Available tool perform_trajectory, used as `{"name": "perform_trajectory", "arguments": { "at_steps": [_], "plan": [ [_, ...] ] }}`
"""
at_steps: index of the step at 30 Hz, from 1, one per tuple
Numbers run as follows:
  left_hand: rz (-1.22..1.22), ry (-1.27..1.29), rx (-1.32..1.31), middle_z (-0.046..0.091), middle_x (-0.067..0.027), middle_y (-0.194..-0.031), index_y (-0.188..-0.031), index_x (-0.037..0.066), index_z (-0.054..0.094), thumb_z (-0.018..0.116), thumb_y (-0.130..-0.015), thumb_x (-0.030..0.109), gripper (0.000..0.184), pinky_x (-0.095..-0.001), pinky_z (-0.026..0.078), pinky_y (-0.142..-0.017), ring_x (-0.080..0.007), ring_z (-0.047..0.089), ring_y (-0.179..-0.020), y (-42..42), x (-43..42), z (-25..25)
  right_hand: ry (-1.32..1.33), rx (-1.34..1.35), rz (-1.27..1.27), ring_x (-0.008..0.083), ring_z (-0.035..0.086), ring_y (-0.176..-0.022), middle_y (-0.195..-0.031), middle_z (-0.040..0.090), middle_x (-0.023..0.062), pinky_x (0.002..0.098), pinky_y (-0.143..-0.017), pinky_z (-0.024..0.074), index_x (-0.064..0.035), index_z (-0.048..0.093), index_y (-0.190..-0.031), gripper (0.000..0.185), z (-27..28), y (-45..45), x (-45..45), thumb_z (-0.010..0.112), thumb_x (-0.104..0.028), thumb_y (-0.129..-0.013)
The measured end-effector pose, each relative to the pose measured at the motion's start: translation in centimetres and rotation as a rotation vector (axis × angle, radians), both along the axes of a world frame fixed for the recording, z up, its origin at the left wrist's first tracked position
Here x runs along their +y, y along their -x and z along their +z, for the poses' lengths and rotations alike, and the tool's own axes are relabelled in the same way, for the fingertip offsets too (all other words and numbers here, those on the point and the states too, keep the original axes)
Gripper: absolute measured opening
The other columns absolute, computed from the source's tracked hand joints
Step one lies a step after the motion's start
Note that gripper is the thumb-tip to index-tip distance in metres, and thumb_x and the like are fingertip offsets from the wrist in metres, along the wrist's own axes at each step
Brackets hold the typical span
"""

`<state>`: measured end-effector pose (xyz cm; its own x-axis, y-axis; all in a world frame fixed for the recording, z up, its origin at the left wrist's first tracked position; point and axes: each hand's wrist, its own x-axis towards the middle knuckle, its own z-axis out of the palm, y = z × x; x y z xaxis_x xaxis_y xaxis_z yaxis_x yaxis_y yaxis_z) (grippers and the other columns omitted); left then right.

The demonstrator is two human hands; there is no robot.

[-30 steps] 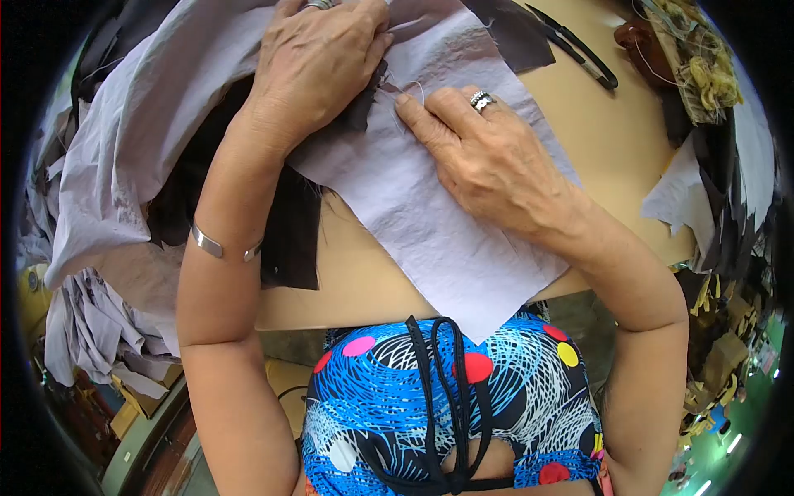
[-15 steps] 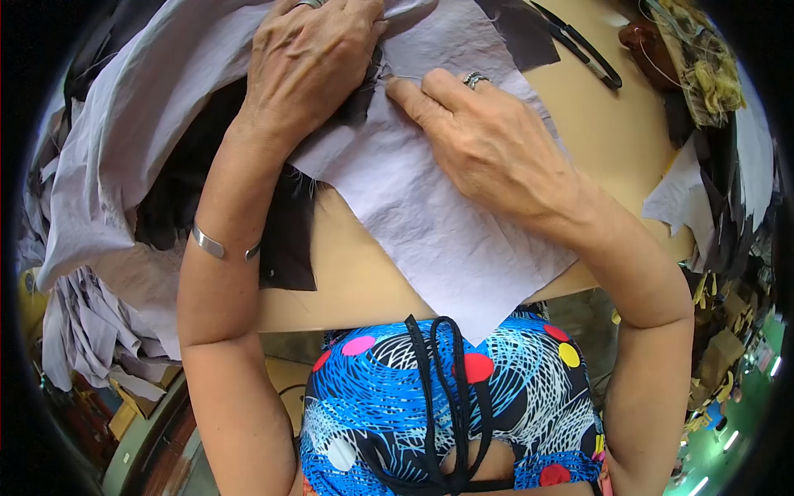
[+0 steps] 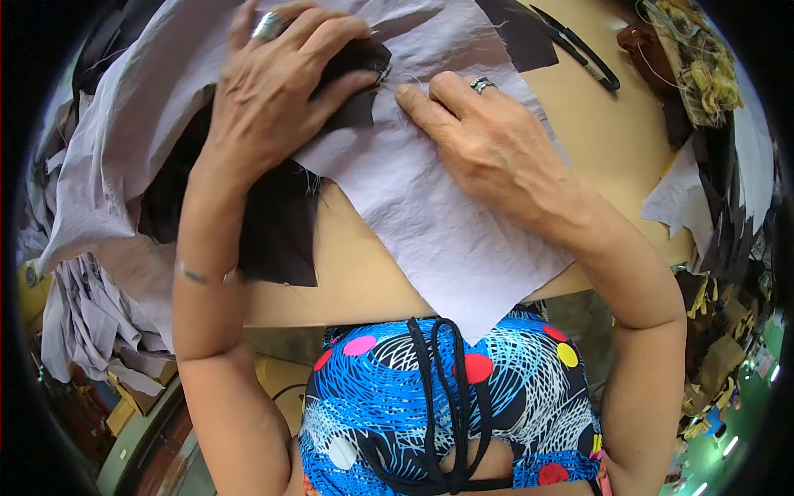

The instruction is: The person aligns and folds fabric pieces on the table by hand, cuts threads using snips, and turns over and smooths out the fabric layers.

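A pale lilac cloth (image 3: 463, 240) lies over the table, one pointed corner hanging past the front edge against the patterned top. My right hand (image 3: 496, 145) rests on it with curled fingers, thumb and forefinger pinched at the cloth beside fine loose threads (image 3: 411, 81). To the left, my left hand (image 3: 281, 87) is slightly blurred, its thumb spread from the fingers around a dark fabric piece (image 3: 351, 103) on the lilac cloth. Under the left forearm is more dark cloth (image 3: 277, 223) with a frayed edge.
Black thread snips (image 3: 579, 50) lie at the back right of the table (image 3: 356, 273). A board with yellowish threads (image 3: 715, 78) and grey scraps (image 3: 686, 194) are on the right. Bunched lilac fabric (image 3: 116, 165) covers the left side.
My left hand has moved left and opened, its thumb parting from the fingers, so more dark fabric shows. My right hand has barely shifted.
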<state>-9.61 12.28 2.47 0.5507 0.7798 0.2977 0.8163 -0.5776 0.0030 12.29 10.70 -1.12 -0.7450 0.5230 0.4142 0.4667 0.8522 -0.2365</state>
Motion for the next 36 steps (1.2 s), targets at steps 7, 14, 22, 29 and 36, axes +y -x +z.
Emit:
{"name": "perform_trajectory", "arguments": {
  "at_steps": [7, 14, 22, 29, 36],
  "plan": [
    [0.069, 0.19, 0.085, 0.056, -0.0082, -0.101, -0.108, 0.011, 0.058, 0.073, -0.07, 0.019, 0.041, -0.0453, 0.029, -0.104, -0.0291, 0.051, -0.107, 0.2, -0.6, 1.9, -0.046, -0.001, 0.004, 0.0227, 0.059, -0.069, -0.084, 0.052, 0.0115, 0.03, -0.061, 0.0489, 0.0038, 0.056, -0.103, 0.032, 0.0, -0.1, -0.2, 0.056, -0.004, -0.072],
    [-0.133, 0.037, 0.206, 0.058, -0.0087, -0.078, -0.084, 0.007, 0.058, 0.063, -0.075, 0.013, 0.012, -0.0388, 0.04, -0.088, -0.026, 0.057, -0.084, 1.4, 1.9, 0.5, -0.144, -0.078, 0.0, 0.0192, 0.059, -0.072, -0.088, 0.054, 0.01, 0.0285, -0.062, 0.0489, 0.003, 0.057, -0.108, 0.034, -0.1, -0.3, -0.3, 0.055, -0.007, -0.075],
    [-0.109, 0.149, 0.336, 0.058, -0.0106, -0.077, -0.082, 0.007, 0.056, 0.05, -0.082, 0.011, 0.007, -0.0368, 0.04, -0.085, -0.0252, 0.057, -0.083, 0.0, 2.5, 2.6, 0.062, -0.073, -0.034, 0.0266, 0.058, -0.072, -0.091, 0.054, 0.0114, 0.0355, -0.065, 0.05, -0.0009, 0.053, -0.117, 0.04, 0.4, 0.5, -0.1, 0.051, -0.003, -0.077],
    [-0.145, 0.061, 0.297, 0.058, -0.0103, -0.077, -0.083, 0.007, 0.056, 0.051, -0.081, 0.012, 0.007, -0.037, 0.039, -0.085, -0.0249, 0.057, -0.084, 0.7, 2.7, 1.7, 0.092, -0.026, -0.076, 0.0289, 0.062, -0.063, -0.084, 0.056, 0.0122, 0.0405, -0.053, 0.0522, 0.0029, 0.054, -0.097, 0.022, 0.7, 1.9, 0.8, 0.052, -0.005, -0.077],
    [-0.147, 0.019, 0.258, 0.055, -0.0073, -0.074, -0.083, 0.011, 0.057, 0.053, -0.081, 0.014, 0.006, -0.0358, 0.037, -0.084, -0.0227, 0.056, -0.079, 1.1, 2.6, 1.4, -0.029, -0.068, -0.018, 0.0255, 0.057, -0.074, -0.088, 0.051, 0.0124, 0.0343, -0.062, 0.0497, 0.006, 0.056, -0.103, 0.028, 0.8, -0.9, -1.7, 0.052, -0.006, -0.077]
  ]
}}
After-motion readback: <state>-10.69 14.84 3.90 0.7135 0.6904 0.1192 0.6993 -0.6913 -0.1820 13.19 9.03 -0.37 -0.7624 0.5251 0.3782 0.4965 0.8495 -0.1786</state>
